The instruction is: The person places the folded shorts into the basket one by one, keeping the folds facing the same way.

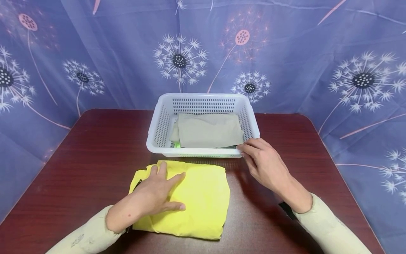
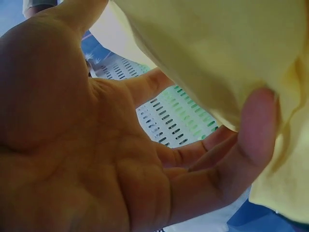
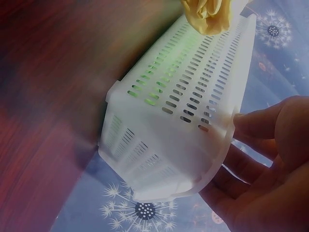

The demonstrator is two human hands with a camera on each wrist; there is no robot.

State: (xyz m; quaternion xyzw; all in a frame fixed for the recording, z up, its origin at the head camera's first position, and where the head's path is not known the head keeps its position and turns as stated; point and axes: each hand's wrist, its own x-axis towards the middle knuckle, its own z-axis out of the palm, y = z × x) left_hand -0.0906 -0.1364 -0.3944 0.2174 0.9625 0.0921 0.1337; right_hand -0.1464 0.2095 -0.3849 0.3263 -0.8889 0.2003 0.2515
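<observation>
A folded yellow cloth (image 1: 200, 197) lies on the table in front of the basket. My left hand (image 1: 155, 194) rests on its left part with fingers spread; in the left wrist view a fingertip of the left hand (image 2: 130, 159) touches the yellow cloth (image 2: 217, 48). Behind it stands a white plastic basket (image 1: 204, 152) with slotted walls. At the basket's front right corner my right hand (image 1: 266, 164) grips the rim. The right wrist view shows the right hand's (image 3: 270, 159) thumb against one side of the basket (image 3: 159, 125) rim, fingers on the other.
Inside the basket lies a folded grey-beige cloth (image 1: 209, 130), with something bright green (image 1: 177, 144) and a dark piece (image 1: 229, 146) showing at its front edge. A dark red wooden table (image 1: 104, 141) carries everything. Blue fabric (image 1: 127, 53) with dandelion prints hangs behind and at both sides.
</observation>
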